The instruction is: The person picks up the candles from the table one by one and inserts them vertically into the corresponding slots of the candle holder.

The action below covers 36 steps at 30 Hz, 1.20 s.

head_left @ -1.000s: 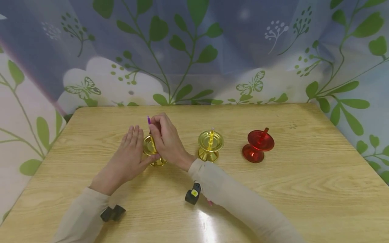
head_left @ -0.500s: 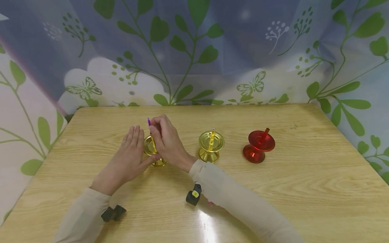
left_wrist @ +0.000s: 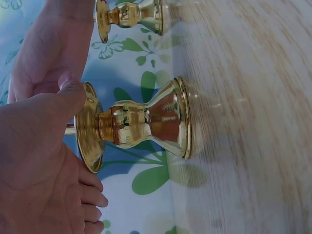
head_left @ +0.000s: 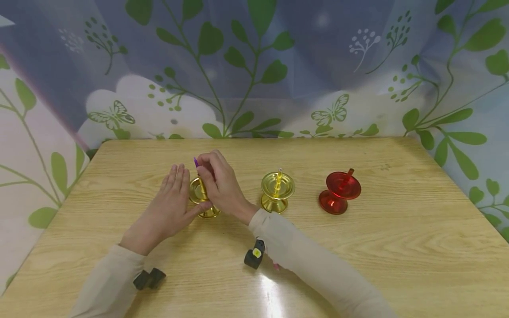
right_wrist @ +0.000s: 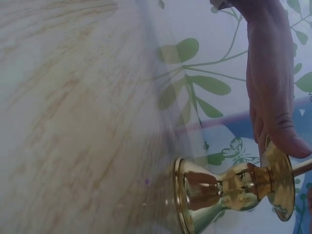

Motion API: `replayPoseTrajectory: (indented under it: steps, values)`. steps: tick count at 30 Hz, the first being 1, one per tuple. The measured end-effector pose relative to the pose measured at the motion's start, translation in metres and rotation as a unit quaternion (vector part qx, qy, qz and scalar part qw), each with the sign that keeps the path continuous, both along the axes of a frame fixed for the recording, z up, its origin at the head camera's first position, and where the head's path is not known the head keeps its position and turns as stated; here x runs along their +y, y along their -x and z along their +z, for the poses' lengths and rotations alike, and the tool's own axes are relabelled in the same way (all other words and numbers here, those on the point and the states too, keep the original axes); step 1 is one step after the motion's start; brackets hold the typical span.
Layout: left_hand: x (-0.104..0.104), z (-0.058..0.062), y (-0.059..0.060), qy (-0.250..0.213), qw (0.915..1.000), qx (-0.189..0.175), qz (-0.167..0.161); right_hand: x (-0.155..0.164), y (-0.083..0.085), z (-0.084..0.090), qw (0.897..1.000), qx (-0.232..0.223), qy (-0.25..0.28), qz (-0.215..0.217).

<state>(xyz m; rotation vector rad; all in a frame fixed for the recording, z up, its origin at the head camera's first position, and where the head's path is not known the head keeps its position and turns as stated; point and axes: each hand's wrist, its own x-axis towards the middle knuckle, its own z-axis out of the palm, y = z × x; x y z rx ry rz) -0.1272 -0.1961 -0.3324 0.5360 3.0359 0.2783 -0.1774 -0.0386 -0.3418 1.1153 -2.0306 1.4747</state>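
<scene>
On the wooden desk (head_left: 358,247), at ten o'clock, a shiny gold metal candle holder (head_left: 203,198) stands. The left hand (head_left: 169,207), fingers straight, steadies it; the right hand (head_left: 220,183) pinches a thin purple candle (head_left: 195,162) above.

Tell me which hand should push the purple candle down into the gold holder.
Probably the right hand: its fingers already pinch the purple candle above the gold holder. The left hand lies open against that holder, steadying it.
</scene>
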Motion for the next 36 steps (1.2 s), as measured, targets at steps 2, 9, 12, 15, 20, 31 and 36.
replayPoseTrajectory:
  steps: [2,9,12,15,20,31,36]
  values:
    - [-0.0001,-0.0003,0.0001,0.0,1.0,-0.001,0.0,-0.0001,0.0006,-0.0007,1.0,0.003,0.004,0.0]
    - [-0.0009,-0.0006,-0.0005,-0.001,1.0,-0.003,0.001,0.0005,0.0014,0.0013,1.0,0.007,-0.016,0.007]
    - [-0.0013,-0.0005,-0.0007,0.001,1.0,0.0,-0.001,0.0009,0.0023,0.0041,0.999,0.016,-0.043,0.013]
    - [-0.0015,-0.0001,-0.0008,0.003,1.0,0.003,-0.002,0.001,0.0029,0.0063,0.997,0.027,-0.064,0.014]
    - [-0.0012,0.0008,-0.0016,0.002,1.0,0.001,-0.001,0.0007,0.0019,0.0066,0.998,0.018,-0.066,0.015]
    - [-0.0002,0.0016,-0.0012,0.007,1.0,-0.004,-0.002,0.0034,0.0018,0.0062,0.998,-0.017,-0.057,0.023]
    - [0.0011,0.0018,-0.0017,0.008,1.0,0.003,-0.002,0.0049,0.0009,0.0041,0.998,-0.019,-0.051,0.018]
